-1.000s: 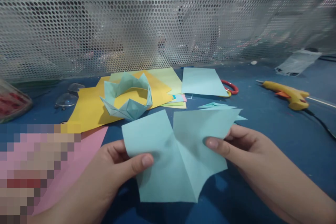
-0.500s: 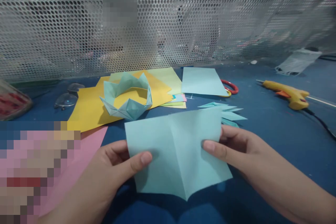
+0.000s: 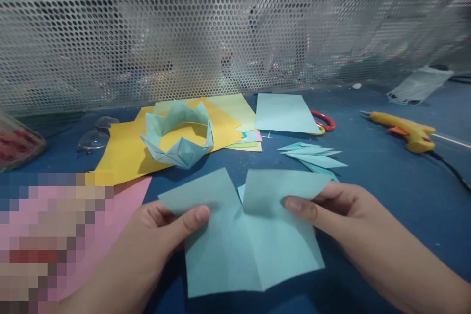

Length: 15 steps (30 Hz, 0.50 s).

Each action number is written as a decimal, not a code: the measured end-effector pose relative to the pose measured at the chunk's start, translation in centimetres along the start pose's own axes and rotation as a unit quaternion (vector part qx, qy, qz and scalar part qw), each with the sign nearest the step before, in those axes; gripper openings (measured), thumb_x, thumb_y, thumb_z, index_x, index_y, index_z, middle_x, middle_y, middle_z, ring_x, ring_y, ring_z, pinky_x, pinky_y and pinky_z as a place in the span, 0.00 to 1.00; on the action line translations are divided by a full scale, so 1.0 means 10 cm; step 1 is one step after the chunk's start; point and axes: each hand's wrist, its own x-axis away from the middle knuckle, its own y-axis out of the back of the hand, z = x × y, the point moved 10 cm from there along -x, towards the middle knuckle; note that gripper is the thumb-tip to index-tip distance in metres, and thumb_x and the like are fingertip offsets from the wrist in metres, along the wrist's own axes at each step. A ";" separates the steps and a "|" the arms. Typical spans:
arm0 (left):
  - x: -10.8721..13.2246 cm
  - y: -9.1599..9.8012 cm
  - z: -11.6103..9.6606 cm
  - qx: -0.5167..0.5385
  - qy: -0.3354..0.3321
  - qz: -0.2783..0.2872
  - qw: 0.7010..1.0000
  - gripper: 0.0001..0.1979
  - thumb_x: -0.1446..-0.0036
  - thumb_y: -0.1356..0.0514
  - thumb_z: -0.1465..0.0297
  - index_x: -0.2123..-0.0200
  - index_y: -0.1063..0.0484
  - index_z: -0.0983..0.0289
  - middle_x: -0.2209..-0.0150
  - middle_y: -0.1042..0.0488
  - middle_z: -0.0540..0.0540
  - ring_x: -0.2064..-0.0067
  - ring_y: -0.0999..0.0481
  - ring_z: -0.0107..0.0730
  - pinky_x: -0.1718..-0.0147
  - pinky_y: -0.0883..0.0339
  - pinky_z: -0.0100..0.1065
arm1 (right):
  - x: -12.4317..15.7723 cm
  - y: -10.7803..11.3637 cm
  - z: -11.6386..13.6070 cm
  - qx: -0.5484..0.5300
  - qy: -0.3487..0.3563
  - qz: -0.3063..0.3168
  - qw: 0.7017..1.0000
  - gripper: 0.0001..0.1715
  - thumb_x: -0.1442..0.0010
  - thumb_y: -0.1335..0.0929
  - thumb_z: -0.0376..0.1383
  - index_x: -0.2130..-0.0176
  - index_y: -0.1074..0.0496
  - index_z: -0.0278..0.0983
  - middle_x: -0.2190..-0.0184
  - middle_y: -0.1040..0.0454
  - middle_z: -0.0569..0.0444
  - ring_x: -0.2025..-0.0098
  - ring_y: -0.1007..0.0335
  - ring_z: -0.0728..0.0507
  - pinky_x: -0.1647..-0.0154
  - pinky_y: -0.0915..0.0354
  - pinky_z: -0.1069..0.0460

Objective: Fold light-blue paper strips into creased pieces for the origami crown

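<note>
A creased light blue paper sheet [image 3: 224,250] is parted in a V at its top middle, with a small layer showing behind the gap. My left hand [image 3: 172,225] pinches its left side, thumb on the front and fingers behind. On the right side my right hand [image 3: 327,206] grips it in the same way. Beyond the sheet, a ring of folded light blue paper [image 3: 184,152] sits on yellow paper [image 3: 125,149]. Several folded blue pointed pieces [image 3: 312,154] lie behind my right hand.
A yellow glue gun [image 3: 405,127] with a cord lies at the right. Red-handled scissors [image 3: 326,120] are partly under a flat blue sheet [image 3: 283,113]. Glasses [image 3: 91,140] and pink paper [image 3: 125,216] are at the left. A perforated metal panel [image 3: 206,34] stands behind.
The top of the held sheet has parted at the middle and its upper corners have spread outward. Its lower edge has dropped slightly. Both hands keep their hold.
</note>
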 end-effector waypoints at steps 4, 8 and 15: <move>0.00 -0.02 -0.04 -0.009 -0.001 0.004 1.000 0.35 0.57 0.16 0.51 0.46 0.12 0.58 0.58 0.10 0.61 0.51 0.10 0.62 0.53 0.14 0.53 | -0.01 -0.07 0.07 -0.002 0.015 0.023 1.000 0.18 0.48 0.11 0.52 0.72 0.13 0.48 0.71 0.13 0.57 0.69 0.16 0.42 0.71 0.23 0.54; 0.02 0.04 0.03 -0.016 0.010 0.013 1.000 0.33 0.59 0.14 0.56 0.48 0.11 0.58 0.56 0.09 0.60 0.49 0.10 0.62 0.52 0.14 0.52 | -0.04 0.02 0.17 0.052 0.063 -0.016 0.997 0.21 0.42 0.14 0.59 0.69 0.12 0.48 0.67 0.11 0.54 0.66 0.15 0.40 0.68 0.22 0.51; 0.01 0.03 0.09 0.033 0.035 0.036 0.998 0.31 0.61 0.12 0.61 0.51 0.11 0.56 0.51 0.09 0.54 0.46 0.10 0.56 0.47 0.14 0.46 | -0.04 -0.13 0.15 0.003 0.027 0.042 0.999 0.16 0.50 0.10 0.48 0.74 0.13 0.47 0.72 0.14 0.57 0.66 0.14 0.41 0.63 0.19 0.52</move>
